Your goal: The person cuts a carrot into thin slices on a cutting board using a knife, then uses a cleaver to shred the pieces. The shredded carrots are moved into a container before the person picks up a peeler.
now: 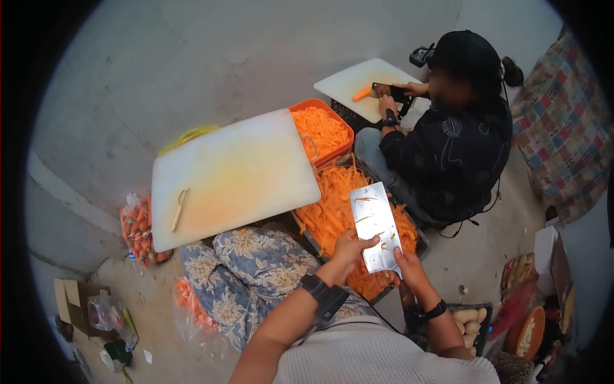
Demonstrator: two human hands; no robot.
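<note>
Fingers (363,242) of the left hand (348,248) pinch the cleaver (375,223), the right hand (409,269) wraps its hidden handle

- Grey concrete floor (192,64) carries everything.
- Crate (382,296) of carrot strips at the centre, with an orange basket (334,155) just behind it.
- Bag of carrots (137,227) at the left, near the wall ledge.
- Cardboard box (71,296) with scraps, lower left.
- Patchwork quilt (563,121) at the right.
- Tray (487,313) of what look like potatoes, lower right.
</note>
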